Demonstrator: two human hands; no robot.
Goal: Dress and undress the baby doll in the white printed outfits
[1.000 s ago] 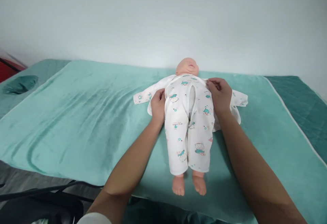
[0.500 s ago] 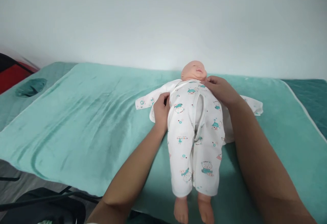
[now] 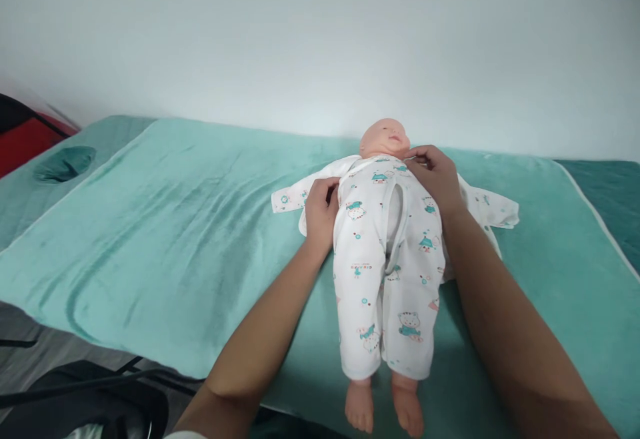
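A baby doll (image 3: 381,139) lies on its back, its head toward the wall and its bare feet toward me. White printed baby pants (image 3: 357,292) with an open crotch reach up over its chest. Under them spreads a white jacket (image 3: 493,207), sleeves out to both sides. At the doll's side on the left, my left hand (image 3: 321,213) is closed with bent fingers on the edge of the pants. My right hand (image 3: 437,177) lies by the doll's shoulder and neck, fingers bent against the top of the pants; its fingertips are partly hidden.
A green blanket (image 3: 165,225) covers the bed, with soft folds on the left. The bed has a round face hole (image 3: 65,163) at its left end. Behind stands a white wall (image 3: 300,39). A dark chair (image 3: 85,399) is at lower left, a red item (image 3: 27,142) at far left.
The view has shifted slightly, so the doll appears a little farther right. My right hand has turned slightly at the shoulder; my left hand stays at the doll's side.
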